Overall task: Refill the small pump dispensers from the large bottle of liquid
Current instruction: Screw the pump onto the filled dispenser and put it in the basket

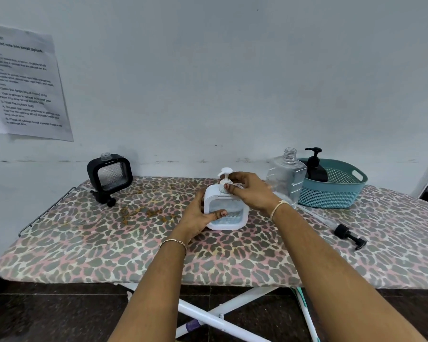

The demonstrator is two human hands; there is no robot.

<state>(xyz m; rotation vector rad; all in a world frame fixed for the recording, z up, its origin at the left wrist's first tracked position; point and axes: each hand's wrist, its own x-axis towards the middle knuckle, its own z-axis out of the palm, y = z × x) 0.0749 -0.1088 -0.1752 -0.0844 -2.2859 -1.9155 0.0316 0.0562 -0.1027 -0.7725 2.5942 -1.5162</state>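
A white square pump dispenser stands upright in the middle of the ironing board. My left hand grips its left side. My right hand is closed around the collar of its white pump head at the neck. The large clear bottle stands uncapped just to the right, partly behind my right hand. A black square dispenser with an open neck stands at the back left, a black pump lying at its foot. Another black pump with its tube lies at the right.
A teal basket at the back right holds a black pump bottle. The leopard-print board ends close in front, with white legs and dark floor below. A printed sheet hangs on the wall at the left.
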